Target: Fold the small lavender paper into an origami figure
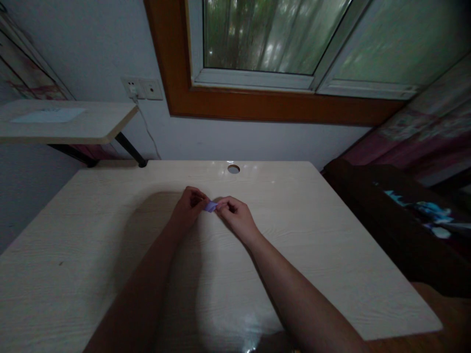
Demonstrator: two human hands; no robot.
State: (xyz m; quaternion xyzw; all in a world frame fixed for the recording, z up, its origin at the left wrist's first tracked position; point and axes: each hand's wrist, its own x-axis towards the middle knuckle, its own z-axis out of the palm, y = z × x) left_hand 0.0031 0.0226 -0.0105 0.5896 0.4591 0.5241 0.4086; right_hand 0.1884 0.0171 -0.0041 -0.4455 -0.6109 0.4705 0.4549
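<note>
Between my two hands is a small, flat purple piece (211, 206) that looks like folded paper, though it is too small to be sure. My left hand (190, 205) pinches its left end between thumb and fingers. At its right end, the fingertips of my right hand (234, 211) are closed on it. Both hands are close together over the far middle of the pale wood-grain table (312, 255). My fingers hide the ends of the purple piece.
A round cable hole (233, 169) lies beyond my hands, near the table's back edge. A raised shelf (99, 122) on black legs stands at the back left, with a white sheet (49, 115) on it. A window (257, 44) and wall socket (142, 88) are behind.
</note>
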